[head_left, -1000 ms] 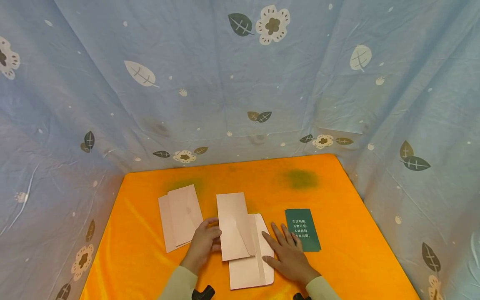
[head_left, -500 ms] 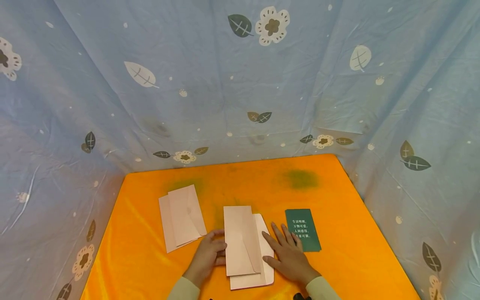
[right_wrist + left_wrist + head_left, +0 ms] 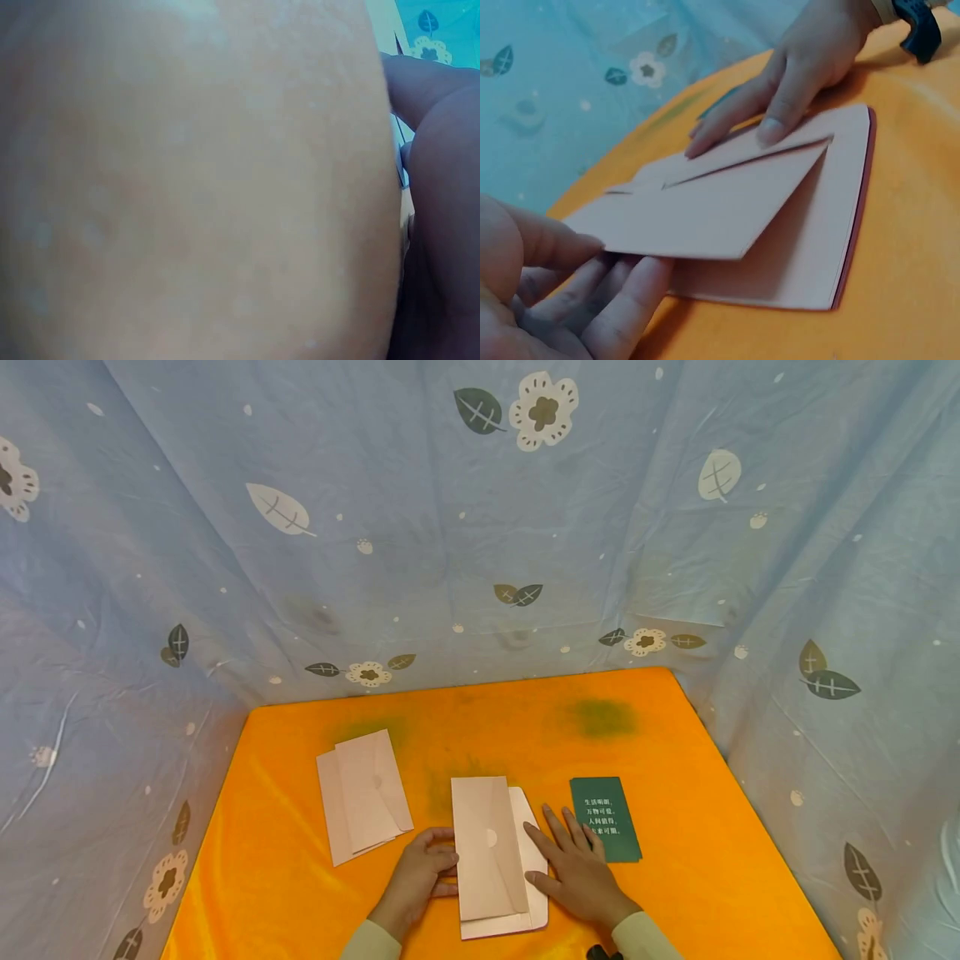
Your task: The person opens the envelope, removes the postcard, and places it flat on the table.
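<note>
In the head view my left hand [image 3: 416,875] pinches the left edge of a pale pink envelope [image 3: 483,877]. This envelope lies over a second pink envelope [image 3: 498,929], whose pale flap spreads out to the right. The left wrist view shows the held envelope [image 3: 690,214] tilted, its near edge raised off the lower one [image 3: 799,255]. My right hand [image 3: 581,877] rests with fairly straight fingers on the flap side of the lower envelope. Behind those fingers, partly covered, lies a green card [image 3: 611,818] with white writing. Blurred skin fills most of the right wrist view.
Two overlapping pink envelopes [image 3: 367,793] lie on the left of the orange cloth-covered table [image 3: 480,718]. A blue patterned curtain [image 3: 420,568] encloses the table at the back and sides. Dark greenish stains mark the cloth near the back.
My left hand has brought the held envelope down towards me and slightly right, so that it covers more of the lower envelope. The right hand has stayed in place.
</note>
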A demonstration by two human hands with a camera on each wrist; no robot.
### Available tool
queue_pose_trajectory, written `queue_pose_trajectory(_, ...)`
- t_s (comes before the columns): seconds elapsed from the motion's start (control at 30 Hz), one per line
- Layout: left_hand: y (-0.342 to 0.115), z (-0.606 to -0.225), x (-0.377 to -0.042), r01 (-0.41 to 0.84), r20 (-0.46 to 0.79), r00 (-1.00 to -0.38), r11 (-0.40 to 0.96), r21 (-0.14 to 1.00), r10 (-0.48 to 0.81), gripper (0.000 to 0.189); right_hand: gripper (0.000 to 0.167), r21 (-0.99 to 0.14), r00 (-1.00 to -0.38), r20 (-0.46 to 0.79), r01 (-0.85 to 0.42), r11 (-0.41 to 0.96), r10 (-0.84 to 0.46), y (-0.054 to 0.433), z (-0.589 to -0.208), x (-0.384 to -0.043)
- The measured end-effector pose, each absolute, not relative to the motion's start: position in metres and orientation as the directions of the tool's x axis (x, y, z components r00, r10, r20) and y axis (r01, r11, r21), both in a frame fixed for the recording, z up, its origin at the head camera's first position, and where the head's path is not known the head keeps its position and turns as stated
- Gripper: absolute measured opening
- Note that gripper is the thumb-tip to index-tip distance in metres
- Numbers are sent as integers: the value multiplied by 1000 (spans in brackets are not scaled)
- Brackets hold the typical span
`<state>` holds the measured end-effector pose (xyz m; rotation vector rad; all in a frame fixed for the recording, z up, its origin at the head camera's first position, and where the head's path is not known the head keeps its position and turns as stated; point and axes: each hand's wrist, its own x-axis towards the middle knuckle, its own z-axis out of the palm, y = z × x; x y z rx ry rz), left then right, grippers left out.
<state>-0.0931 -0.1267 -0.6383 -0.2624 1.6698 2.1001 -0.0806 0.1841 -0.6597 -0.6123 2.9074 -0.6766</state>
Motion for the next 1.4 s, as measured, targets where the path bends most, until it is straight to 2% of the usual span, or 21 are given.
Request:
queue_pose_trajectory(0.5,-139,-627,-101,-354,-363,-921,83,931,139,32,71,-444,-915,-20,-352,824,-402,184,-656,-81)
queue_pose_trajectory(0.6,-139,-625,-103,-274,-292,-952,171,946,92,27,70,-445,-916,-18,-352,823,-401,184,-656,-81)
queue_pose_trajectory(0.8,-138,-620,-108,-22,-44,-998,384,923,48,26,71,-439,-915,-17,-355,826,-403,183,-655,-81)
queue_pose_trajectory(1.03,-133,-617,-108,266,172,-962,592,760,211,37,70,-435,-916,-8,-358,826,-401,183,-654,-80)
queue_pose_trajectory(1.17,-129,-626,-106,412,250,-908,616,671,335,41,70,-428,-918,-4,-358,830,-398,183,-655,-80)
queue_pose_trajectory(1.27,-126,-633,-104,481,259,-871,612,628,418,51,70,-424,-918,3,-360,831,-396,183,-656,-81)
queue_pose_trajectory(1.4,-123,-638,-100,493,157,-842,619,611,516,79,70,-423,-917,5,-364,830,-399,183,-656,-81)
